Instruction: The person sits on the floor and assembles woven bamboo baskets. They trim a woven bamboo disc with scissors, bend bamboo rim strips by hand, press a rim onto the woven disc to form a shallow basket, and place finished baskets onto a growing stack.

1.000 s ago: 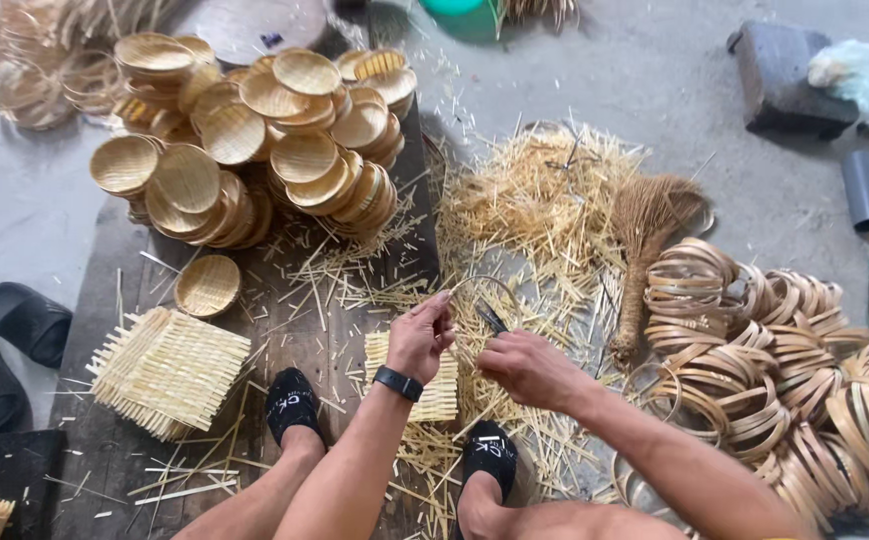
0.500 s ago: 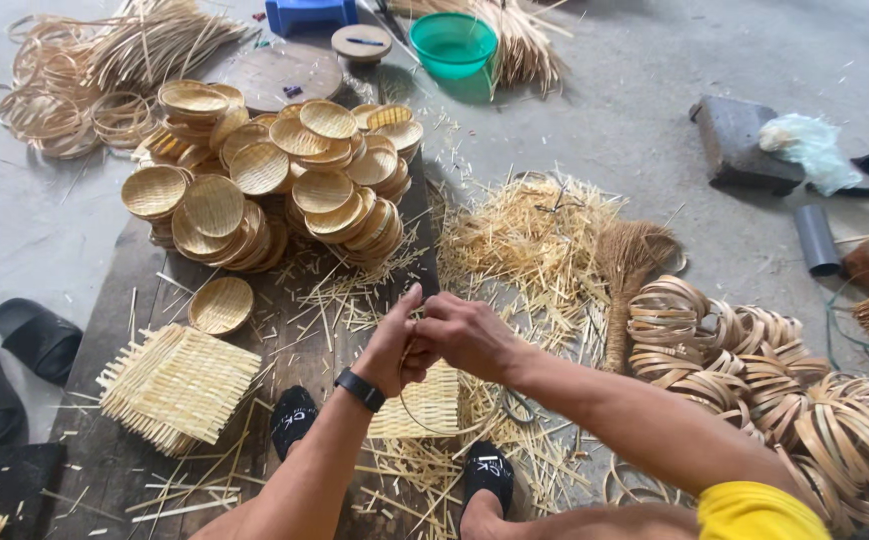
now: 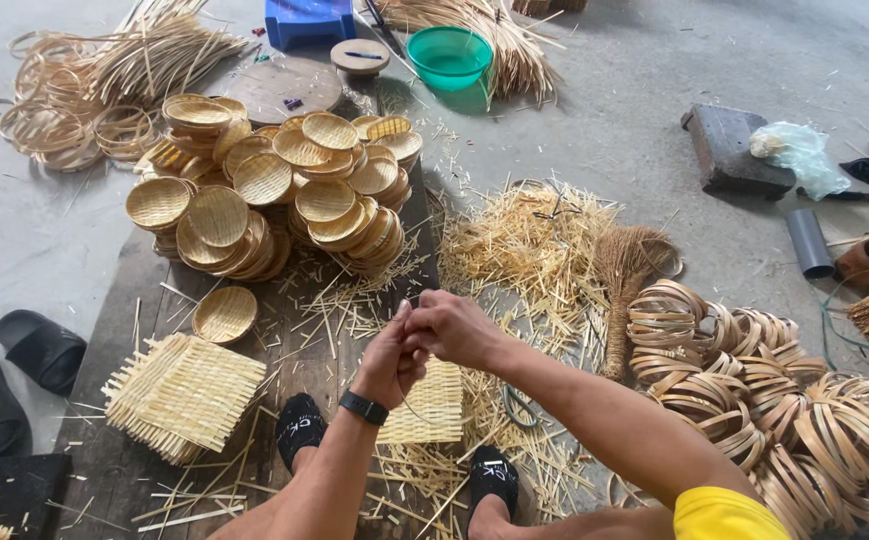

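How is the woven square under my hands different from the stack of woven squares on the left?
The woven mat under the hands lies singly between the feet, partly hidden by the left hand. The stack of mats holds several layers, sits untouched on the dark board, and looks larger. Both are pale, square, with loose strip ends.

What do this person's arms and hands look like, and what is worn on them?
Both forearms are bare, and both hands are gloveless. The left hand has a black band, like a watch, at the wrist. The right hand has nothing at its wrist; a yellow sleeve shows at that arm's upper end.
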Tool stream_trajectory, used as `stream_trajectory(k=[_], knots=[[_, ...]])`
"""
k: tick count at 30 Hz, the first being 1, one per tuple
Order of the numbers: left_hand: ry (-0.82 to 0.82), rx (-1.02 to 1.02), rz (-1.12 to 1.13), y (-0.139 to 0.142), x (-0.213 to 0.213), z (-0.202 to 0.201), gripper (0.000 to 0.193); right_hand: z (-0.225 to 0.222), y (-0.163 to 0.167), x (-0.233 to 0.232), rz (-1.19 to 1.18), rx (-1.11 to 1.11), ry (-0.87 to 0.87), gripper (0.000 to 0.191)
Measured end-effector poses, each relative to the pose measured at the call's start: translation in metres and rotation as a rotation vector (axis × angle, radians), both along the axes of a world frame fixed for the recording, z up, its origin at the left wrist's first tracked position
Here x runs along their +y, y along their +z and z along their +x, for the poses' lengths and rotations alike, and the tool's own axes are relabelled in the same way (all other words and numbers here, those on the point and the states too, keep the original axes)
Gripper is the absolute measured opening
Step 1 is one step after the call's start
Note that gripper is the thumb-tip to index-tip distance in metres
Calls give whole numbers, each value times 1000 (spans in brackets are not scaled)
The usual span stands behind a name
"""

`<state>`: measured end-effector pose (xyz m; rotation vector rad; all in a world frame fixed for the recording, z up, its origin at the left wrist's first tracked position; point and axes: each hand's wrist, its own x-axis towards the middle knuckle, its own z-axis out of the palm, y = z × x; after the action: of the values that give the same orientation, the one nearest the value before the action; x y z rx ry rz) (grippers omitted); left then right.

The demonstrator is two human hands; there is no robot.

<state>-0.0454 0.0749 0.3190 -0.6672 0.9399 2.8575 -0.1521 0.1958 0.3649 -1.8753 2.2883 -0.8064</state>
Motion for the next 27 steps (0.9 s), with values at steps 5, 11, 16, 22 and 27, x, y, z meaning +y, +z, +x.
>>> stream_trajectory(k=[5,11,16,22,27], knots=[[448,121,28,2,-22,0,28,-17,23,7,-176,-1100,-316,33],[519,311,285,1,-44,2,35,-21,6,14,-291,-1664,-186,42],[55,177,50,-20,-64,2,30,-24,-26,2,-210,-1657,-271,42],[174,50,-26,-39,-73,3,33,-17,-57,-2,-376,-1834,-223,39],[121,-64,-152,-43,-68,2,38,-11,-83,-7,-335,-1855,-228,50]])
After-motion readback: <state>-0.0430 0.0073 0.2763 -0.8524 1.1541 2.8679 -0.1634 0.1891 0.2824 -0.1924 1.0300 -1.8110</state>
